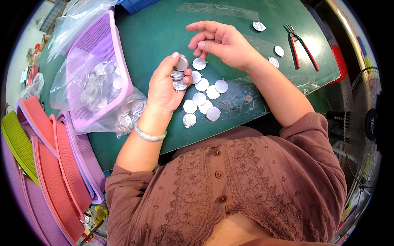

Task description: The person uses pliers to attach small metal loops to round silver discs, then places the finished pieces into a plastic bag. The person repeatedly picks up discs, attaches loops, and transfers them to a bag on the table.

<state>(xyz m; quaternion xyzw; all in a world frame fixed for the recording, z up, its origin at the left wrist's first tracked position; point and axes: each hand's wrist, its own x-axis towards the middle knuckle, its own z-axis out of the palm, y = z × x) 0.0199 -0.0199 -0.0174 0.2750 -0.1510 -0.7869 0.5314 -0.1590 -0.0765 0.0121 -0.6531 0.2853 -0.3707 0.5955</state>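
Note:
My left hand (161, 88) is closed around a small pile of round silver pendants (178, 76), the thumb pressing on the top one. To its right, my right hand (225, 43) is raised over the table with its fingers loosely bent and apart, and I see nothing in it. Several smooth-faced silver discs (199, 99) with small loops lie between and below my hands. One patterned pendant (189, 119) rests nearest to me among them. A few more, including an ornate pendant (259, 26), lie farther to the right.
A lilac plastic basket (123, 53) at the left holds a clear bag of discs; another clear bag of pendants (130, 112) sits beside it. Red-handled pliers (301, 49) lie on the green table (156, 30). Stacked coloured baskets (53, 176) stand lower left, a fan (363, 123) at right.

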